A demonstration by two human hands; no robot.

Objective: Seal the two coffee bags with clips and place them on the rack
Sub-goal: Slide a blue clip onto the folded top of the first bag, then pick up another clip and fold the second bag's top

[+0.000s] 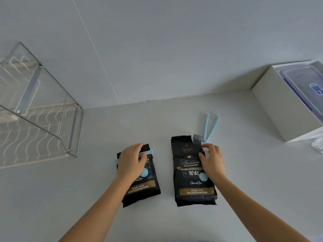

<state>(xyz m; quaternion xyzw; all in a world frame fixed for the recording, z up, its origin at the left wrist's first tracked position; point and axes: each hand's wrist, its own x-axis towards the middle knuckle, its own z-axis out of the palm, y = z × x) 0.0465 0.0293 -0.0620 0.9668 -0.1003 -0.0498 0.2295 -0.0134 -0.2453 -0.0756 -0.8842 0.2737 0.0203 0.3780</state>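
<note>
Two black coffee bags lie flat on the grey counter. The left bag (pixel 142 187) has a light blue clip (pixel 150 152) across its folded top, and my left hand (pixel 132 162) rests flat over that clip and the bag's upper half. The right bag (pixel 189 172) lies with its top unfolded and torn at one corner. My right hand (pixel 212 162) touches its right edge with fingers curled against it. A second light blue clip (pixel 210 127) lies open in a V just beyond the right bag's top right corner.
A wire rack (pixel 40 123) with a clear glass side panel stands at the left against the wall. A white box (pixel 279 110) holding a clear blue-rimmed container (pixel 307 84) sits at the far right. Clear plastic (pixel 317 144) shows at the right edge.
</note>
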